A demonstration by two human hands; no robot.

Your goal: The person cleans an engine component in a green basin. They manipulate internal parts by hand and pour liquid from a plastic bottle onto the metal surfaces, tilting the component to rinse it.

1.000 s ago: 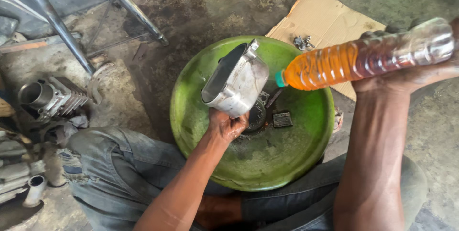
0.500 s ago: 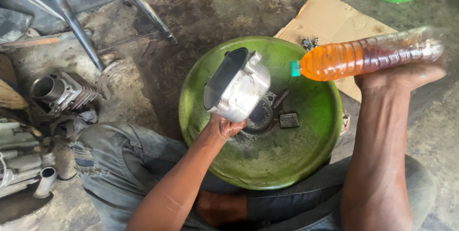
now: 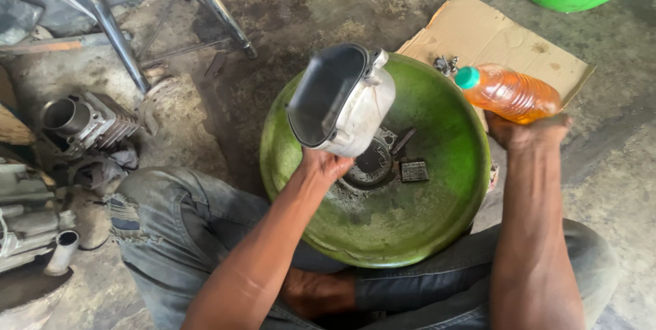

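Here, left hand [image 3: 326,165] grips the metal casing [image 3: 345,101]; right hand [image 3: 526,132] clutches the bottle [image 3: 509,92].

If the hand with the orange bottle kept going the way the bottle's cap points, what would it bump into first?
Probably the metal casing that the left hand holds up over the green basin. The right hand aims the bottle toward it, though depth is unclear.

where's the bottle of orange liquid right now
In the head view the bottle of orange liquid is at upper right, held in the right hand, over the green basin's right rim and the cardboard sheet.
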